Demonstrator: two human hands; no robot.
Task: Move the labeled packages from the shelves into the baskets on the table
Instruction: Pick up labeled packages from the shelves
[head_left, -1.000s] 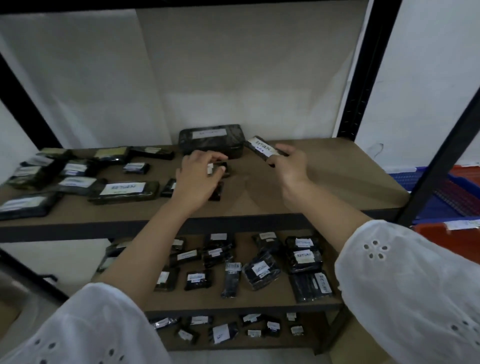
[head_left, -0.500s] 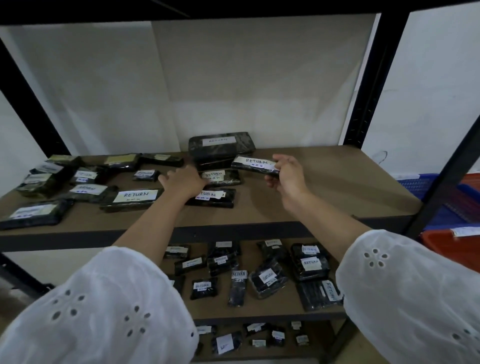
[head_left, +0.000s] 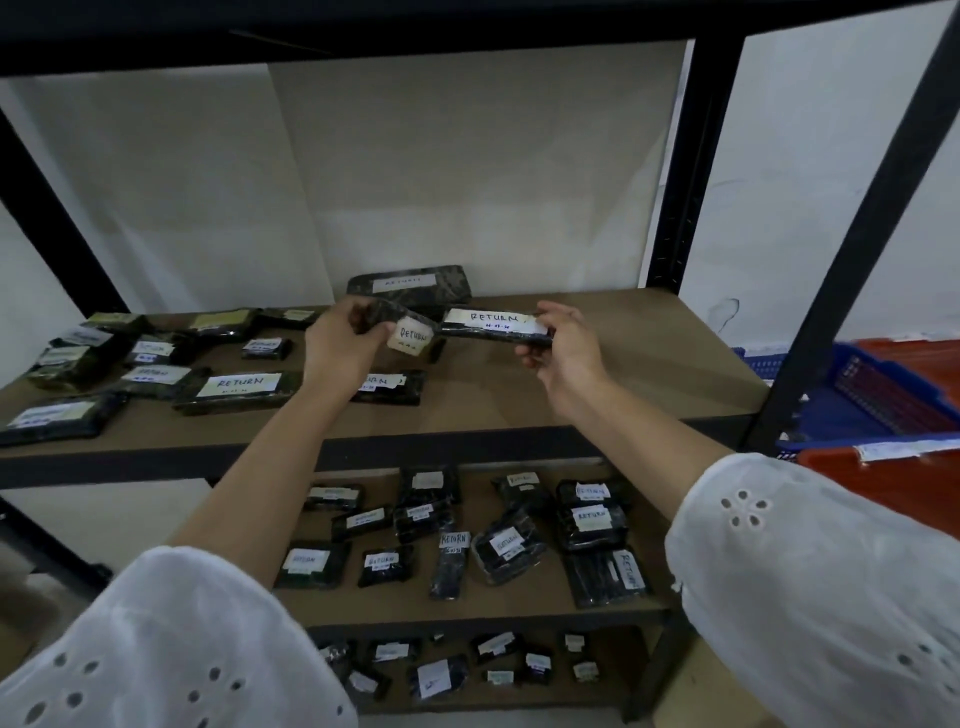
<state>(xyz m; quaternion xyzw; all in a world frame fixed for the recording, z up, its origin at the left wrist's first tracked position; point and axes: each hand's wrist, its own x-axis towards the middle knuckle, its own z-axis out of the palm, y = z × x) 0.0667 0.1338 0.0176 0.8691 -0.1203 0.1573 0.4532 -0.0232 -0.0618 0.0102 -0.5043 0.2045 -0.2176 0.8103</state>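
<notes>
Left hand (head_left: 336, 349): half a second ago it lay low on the top shelf (head_left: 623, 374). Now I have it raised, thumb and fingers pinching the small package (head_left: 410, 336) just left of centre frame.
Right hand (head_left: 569, 349): as before, thumb and fingertips are curled round the right end of the long package (head_left: 493, 326), label up, at centre frame.
Where the two sit: both are off the board with their near ends close together, in front of the big package (head_left: 410, 285) at the back. I cannot tell whether they touch.
Baskets: the blue basket (head_left: 857, 400) and the orange basket (head_left: 893, 473) are at the right edge of the frame, past the black upright (head_left: 841, 260).
Step in hand: I judge I am reading both labels before carrying.
Doing it well: keep the labels facing up and grip firmly, since the wrap looks slick. Swing both packages out round the upright, and check the white tag (head_left: 909, 449) on the orange basket, which is unreadable from here.
Count, in hand: two packages, one per hand.
Count, top shelf: roughly a dozen are lying there, mostly at the left of the frame. That cluster is too dark for an exact count.
Count, middle shelf (head_left: 519, 597): about twelve.
Count, bottom shelf (head_left: 613, 693): too small and dim to count.
Count, baskets: two in view.
</notes>
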